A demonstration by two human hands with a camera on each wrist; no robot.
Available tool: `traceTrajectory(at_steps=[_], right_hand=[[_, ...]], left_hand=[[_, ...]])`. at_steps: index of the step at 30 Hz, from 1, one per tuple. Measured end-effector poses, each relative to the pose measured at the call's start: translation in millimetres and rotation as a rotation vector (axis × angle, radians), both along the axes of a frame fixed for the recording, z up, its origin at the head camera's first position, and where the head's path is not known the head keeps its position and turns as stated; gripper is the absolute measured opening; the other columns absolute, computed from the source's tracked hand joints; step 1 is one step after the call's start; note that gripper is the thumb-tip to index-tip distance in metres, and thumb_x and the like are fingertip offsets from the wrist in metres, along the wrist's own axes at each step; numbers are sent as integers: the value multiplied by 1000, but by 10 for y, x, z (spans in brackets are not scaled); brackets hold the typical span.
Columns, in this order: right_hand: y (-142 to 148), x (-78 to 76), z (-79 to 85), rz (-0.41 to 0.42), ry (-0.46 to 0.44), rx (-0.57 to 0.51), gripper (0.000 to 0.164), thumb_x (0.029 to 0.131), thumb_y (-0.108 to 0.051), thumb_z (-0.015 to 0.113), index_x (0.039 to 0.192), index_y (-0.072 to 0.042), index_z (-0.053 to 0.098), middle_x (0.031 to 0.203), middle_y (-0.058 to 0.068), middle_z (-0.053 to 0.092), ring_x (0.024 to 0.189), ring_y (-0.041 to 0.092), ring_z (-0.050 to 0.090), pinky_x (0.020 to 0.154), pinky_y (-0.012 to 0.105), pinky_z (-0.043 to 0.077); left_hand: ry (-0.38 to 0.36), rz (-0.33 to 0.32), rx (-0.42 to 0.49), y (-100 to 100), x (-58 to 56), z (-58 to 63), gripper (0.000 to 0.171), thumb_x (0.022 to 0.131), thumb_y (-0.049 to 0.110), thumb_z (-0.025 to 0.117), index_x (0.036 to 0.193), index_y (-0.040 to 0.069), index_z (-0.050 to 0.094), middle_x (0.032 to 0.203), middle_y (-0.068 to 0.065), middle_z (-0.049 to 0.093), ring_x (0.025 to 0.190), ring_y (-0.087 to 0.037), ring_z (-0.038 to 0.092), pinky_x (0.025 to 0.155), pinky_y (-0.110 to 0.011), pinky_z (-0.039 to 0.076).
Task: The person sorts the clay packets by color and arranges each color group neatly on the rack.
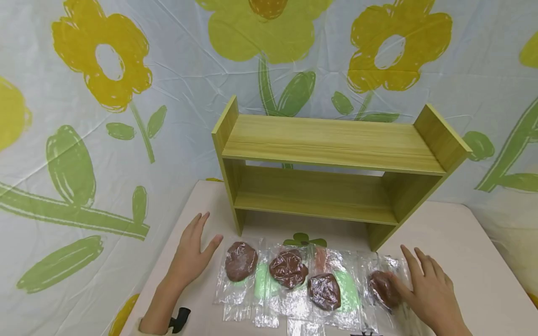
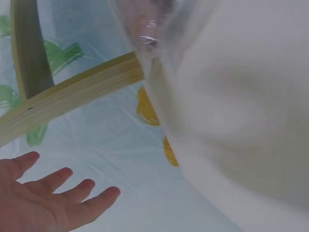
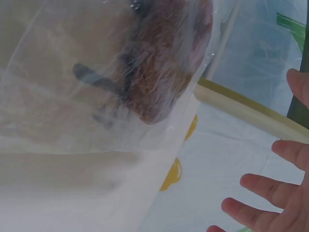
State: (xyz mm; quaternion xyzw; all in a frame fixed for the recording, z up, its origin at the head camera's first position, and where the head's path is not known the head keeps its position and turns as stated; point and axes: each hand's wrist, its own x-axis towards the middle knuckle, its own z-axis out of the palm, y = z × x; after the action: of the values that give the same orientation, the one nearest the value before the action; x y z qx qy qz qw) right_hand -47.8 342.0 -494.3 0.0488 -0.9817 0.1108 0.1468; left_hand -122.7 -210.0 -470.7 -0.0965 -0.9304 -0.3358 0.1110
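Note:
Several clear plastic bags, each with a reddish-brown, rounded lump inside, lie in a row on the table. My left hand [image 1: 189, 256] is spread beside the leftmost bagged lump [image 1: 241, 261], its thumb pointing toward that bag. In the middle are two more lumps [image 1: 288, 269] [image 1: 324, 291], with pale green showing around them. At the right end my right hand [image 1: 435, 291] has its fingers spread, and its thumb overlaps the last bagged lump [image 1: 383, 290] in the head view. Both wrist views show the fingers [image 2: 99, 203] [image 3: 263, 188] apart, holding nothing.
A light wooden two-tier shelf [image 1: 332, 144] stands on the table [image 1: 445, 224] behind the bags. Behind it hangs a cloth [image 1: 180, 93] printed with yellow flowers. A small black object [image 1: 180, 319] is by the left wrist.

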Motion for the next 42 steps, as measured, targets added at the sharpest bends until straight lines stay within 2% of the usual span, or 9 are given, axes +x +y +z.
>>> traceTrajectory(at_steps=[4, 12, 17, 24, 28, 33, 35, 38, 42], right_hand=[[7, 3, 16, -17, -22, -42, 85, 90, -42, 72, 155, -7, 31, 138, 38, 40, 116, 62, 39, 78, 79, 32], [42, 4, 36, -25, -60, -148, 83, 92, -35, 73, 151, 5, 30, 132, 44, 40, 109, 66, 41, 82, 78, 33], [70, 24, 50, -40, -133, -215, 83, 95, -33, 70, 151, 9, 25, 129, 47, 37, 108, 67, 40, 81, 77, 35], [130, 33, 11, -37, -175, -293, 77, 96, -26, 69, 147, 14, 27, 123, 49, 41, 105, 65, 45, 77, 73, 39], [204, 18, 16, -51, -269, -347, 76, 99, -29, 65, 146, 16, 26, 124, 50, 41, 101, 63, 53, 75, 69, 44], [308, -19, 44, -125, -526, -429, 85, 104, -42, 54, 150, 16, 11, 135, 52, 30, 109, 62, 53, 79, 64, 49], [341, -20, 47, -152, -631, -479, 90, 104, -47, 49, 151, 14, 2, 139, 52, 24, 115, 63, 49, 80, 59, 52], [367, -7, 35, -180, -723, -539, 94, 104, -51, 46, 153, 12, -4, 143, 51, 18, 121, 64, 43, 81, 52, 54], [377, 12, 17, -174, -754, -549, 90, 105, -50, 46, 152, 13, 3, 143, 51, 19, 122, 64, 41, 80, 48, 55]], left_hand=[[-6, -45, 96, 14, -41, 150, 70, 102, 41, 57, 158, 12, 26, 158, -21, 27, 144, -43, 24, 108, -66, 25], [-25, -114, 291, 76, -148, 554, 66, 106, 34, 53, 161, 19, 20, 162, -10, 23, 143, -39, 30, 104, -60, 37], [51, -144, 345, 175, -303, 862, 67, 105, 32, 54, 161, 16, 21, 162, -4, 23, 143, -35, 32, 102, -59, 39], [104, -174, 411, 227, -556, 1229, 66, 105, 36, 53, 161, 25, 20, 162, 1, 24, 142, -28, 34, 102, -56, 41], [124, -186, 421, 257, -674, 1419, 67, 104, 39, 54, 160, 27, 20, 161, 2, 26, 141, -25, 37, 102, -55, 41], [140, -189, 404, 320, -787, 1615, 67, 103, 45, 53, 160, 31, 20, 160, 4, 27, 139, -22, 40, 101, -52, 43], [137, -192, 409, 343, -820, 1661, 67, 102, 47, 54, 159, 33, 20, 160, 5, 27, 138, -21, 41, 101, -51, 44], [139, -204, 432, 366, -861, 1696, 67, 102, 47, 54, 159, 34, 21, 159, 4, 28, 137, -22, 43, 102, -48, 44], [130, -213, 459, 388, -899, 1711, 67, 102, 48, 54, 159, 35, 22, 159, 2, 29, 136, -23, 44, 103, -46, 43]])
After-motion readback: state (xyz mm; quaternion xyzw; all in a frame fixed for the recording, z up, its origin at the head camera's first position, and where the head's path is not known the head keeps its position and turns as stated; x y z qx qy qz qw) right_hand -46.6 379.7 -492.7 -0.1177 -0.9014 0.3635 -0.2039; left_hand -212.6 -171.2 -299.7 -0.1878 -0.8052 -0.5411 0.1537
